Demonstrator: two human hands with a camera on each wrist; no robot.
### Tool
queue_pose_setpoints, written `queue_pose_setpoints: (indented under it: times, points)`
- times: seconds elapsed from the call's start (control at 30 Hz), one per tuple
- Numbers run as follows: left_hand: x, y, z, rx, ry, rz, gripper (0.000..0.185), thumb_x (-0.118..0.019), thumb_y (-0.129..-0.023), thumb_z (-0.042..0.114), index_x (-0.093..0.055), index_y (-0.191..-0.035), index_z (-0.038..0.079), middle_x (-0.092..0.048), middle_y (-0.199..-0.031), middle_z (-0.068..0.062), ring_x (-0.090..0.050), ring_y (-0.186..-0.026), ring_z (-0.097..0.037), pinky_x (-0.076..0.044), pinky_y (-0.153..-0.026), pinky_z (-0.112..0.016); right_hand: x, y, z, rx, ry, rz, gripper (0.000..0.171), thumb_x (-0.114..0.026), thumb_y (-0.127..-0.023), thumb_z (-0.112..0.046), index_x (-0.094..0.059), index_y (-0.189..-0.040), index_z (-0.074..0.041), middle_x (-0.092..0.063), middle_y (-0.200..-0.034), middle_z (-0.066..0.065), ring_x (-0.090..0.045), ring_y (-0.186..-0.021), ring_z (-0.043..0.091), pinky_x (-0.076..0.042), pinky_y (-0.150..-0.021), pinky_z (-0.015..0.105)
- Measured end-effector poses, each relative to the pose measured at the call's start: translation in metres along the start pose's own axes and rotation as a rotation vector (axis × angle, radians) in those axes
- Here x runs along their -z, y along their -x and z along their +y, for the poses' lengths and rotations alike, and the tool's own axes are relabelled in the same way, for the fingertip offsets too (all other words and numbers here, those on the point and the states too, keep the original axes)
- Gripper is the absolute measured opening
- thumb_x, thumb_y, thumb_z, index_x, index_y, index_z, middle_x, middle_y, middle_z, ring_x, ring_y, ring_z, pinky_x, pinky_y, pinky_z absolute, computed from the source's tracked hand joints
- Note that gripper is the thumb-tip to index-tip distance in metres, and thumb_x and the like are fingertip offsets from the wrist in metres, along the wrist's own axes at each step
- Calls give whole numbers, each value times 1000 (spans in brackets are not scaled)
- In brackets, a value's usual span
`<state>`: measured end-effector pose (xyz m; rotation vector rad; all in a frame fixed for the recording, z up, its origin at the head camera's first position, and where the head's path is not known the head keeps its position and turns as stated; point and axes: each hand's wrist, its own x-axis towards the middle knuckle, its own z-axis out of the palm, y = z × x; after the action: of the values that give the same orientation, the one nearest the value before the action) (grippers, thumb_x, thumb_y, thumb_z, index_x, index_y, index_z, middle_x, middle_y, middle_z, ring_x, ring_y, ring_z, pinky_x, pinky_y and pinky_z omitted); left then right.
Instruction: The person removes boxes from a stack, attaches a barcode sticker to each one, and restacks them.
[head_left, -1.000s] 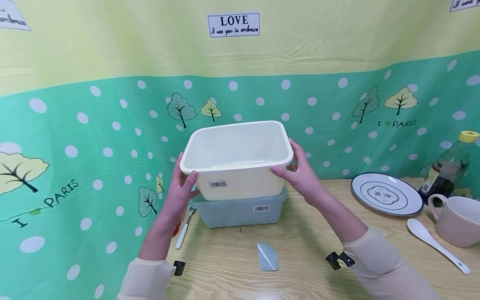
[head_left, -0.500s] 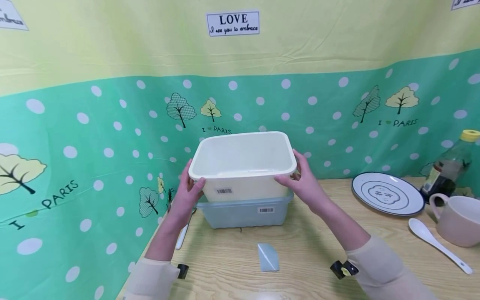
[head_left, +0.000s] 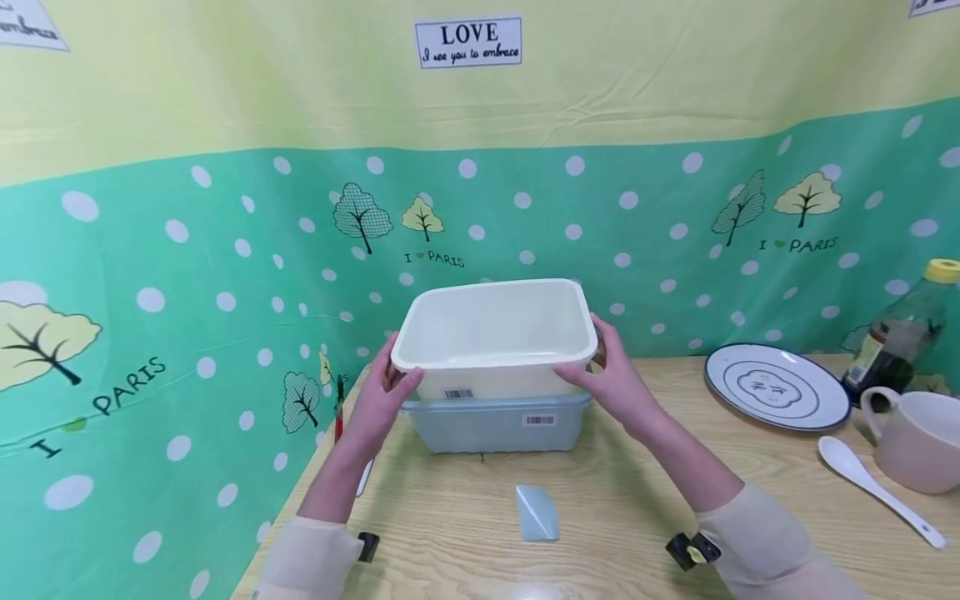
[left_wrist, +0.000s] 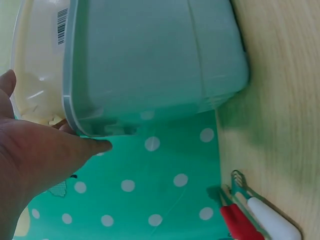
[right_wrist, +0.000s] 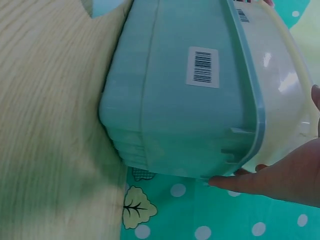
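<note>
A cream plastic bin sits partly nested in a light blue plastic bin, its upper part standing above the blue rim. The blue bin rests on the wooden table. My left hand holds the cream bin at its left end, thumb on the front wall under the rim. At the opposite end my right hand grips it in a similar way. In the left wrist view a left fingertip is beside the blue bin's rim. The right wrist view has a right fingertip near the blue rim's corner.
Left of the bins lie a white-handled fork and a red-handled utensil. A small blue piece lies in front. On the right are a plate, a white spoon, a mug and a dark-liquid bottle.
Both hands have lowered the cream bin and shifted it slightly right, deeper into the blue bin. The blue bin has also slid a little to the right.
</note>
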<state>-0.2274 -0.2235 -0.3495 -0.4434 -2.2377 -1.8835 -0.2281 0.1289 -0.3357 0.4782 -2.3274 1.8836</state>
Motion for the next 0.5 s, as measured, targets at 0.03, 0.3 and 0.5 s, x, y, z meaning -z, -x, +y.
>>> queue_pose_setpoints:
  times: [0.03,0.3,0.5]
  points:
    - [0,0,-2,4,7,-4,78,-63,-102,27,-15,-163,19,-25,-165,-2,-25,-150,-22,-24,-119,-44,0,1,1,-1,6,3,101,-78,-90,-32,-9,-162,-18,-24,-163,12,-22,-149,37,-36,-110,59]
    - [-2,1,-12,32,-36,25,79,-68,-98,31,-23,-161,17,-27,-164,-1,-20,-152,-22,-20,-121,-48,-1,4,15,-41,52,13,103,-79,-88,-37,-10,-162,-16,-19,-165,14,-14,-152,37,-31,-111,61]
    - [-2,4,-18,69,-90,27,83,-71,-95,37,-25,-161,19,-27,-164,0,-17,-152,-20,-18,-121,-50,-3,6,21,-68,76,12,105,-81,-86,-41,-12,-162,-17,-17,-166,10,-11,-153,35,-23,-115,63]
